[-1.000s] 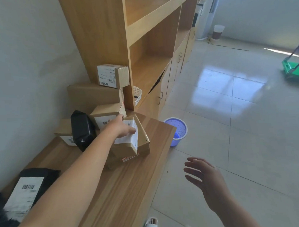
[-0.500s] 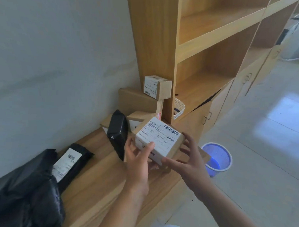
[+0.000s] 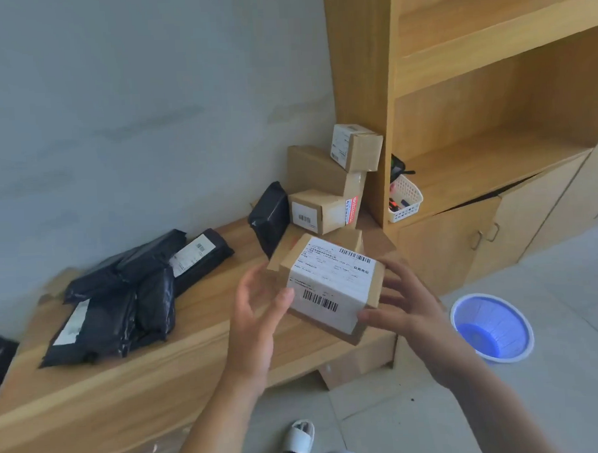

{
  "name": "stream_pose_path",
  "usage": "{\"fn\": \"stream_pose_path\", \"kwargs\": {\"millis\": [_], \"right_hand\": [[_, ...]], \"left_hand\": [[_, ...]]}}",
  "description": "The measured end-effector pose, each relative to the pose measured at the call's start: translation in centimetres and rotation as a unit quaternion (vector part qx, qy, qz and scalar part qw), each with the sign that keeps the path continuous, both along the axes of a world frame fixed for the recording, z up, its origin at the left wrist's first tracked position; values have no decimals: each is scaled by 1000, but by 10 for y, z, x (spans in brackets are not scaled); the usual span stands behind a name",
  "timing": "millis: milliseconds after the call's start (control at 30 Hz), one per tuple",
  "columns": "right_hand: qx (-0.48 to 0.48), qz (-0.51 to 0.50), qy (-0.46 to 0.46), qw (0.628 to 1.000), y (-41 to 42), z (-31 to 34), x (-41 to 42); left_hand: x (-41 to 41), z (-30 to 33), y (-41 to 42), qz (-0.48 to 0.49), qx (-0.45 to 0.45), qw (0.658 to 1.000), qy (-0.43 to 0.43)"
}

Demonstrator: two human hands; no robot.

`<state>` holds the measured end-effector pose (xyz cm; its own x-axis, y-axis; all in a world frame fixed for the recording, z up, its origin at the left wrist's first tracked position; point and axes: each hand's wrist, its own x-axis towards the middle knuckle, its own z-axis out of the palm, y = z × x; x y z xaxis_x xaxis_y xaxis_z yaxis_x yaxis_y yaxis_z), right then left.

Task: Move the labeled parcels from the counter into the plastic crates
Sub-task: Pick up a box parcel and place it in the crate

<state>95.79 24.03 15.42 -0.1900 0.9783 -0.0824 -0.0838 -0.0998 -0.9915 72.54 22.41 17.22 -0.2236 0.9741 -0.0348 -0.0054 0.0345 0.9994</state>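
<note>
Labeled box [image 3: 332,286] held above near edge of counter [image 3: 206,336], label up, likely for reading. Left hand [image 3: 257,313] and right hand [image 3: 403,304] grip opposite sides, fingers curled round it. More boxes [image 3: 319,210] stacked far right. No crates in view.

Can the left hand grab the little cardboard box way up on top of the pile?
Probably not yet. The left hand is busy holding the labelled cardboard parcel with the right hand. Nothing blocks the small top cardboard box; it just sits farther back.
</note>
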Motion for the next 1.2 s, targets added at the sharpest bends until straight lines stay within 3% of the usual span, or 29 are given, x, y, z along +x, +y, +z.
{"fn": "stream_pose_path", "kwargs": {"millis": [167, 233, 400, 700, 1000, 1200], "right_hand": [[-35, 179, 18, 983, -15, 1, 9], [-43, 230, 17, 972, -20, 4, -3], [-60, 324, 7, 944, -45, 9, -47], [-50, 398, -8, 916, -118, 20, -165], [41, 519, -74, 851, -238, 30, -308], [83, 588, -80, 801, -296, 26, -376]], "left_hand": [[-50, 9, -59, -121, -54, 990, 57], [-63, 13, -90, -126, -61, 988, 66], [-94, 11, -161, -67, -65, 995, 40], [-176, 4, -285, 44, -45, 998, -20], [-266, -14, -456, 211, -61, 965, -143], [-307, -21, -532, 248, -66, 953, -159]]}}
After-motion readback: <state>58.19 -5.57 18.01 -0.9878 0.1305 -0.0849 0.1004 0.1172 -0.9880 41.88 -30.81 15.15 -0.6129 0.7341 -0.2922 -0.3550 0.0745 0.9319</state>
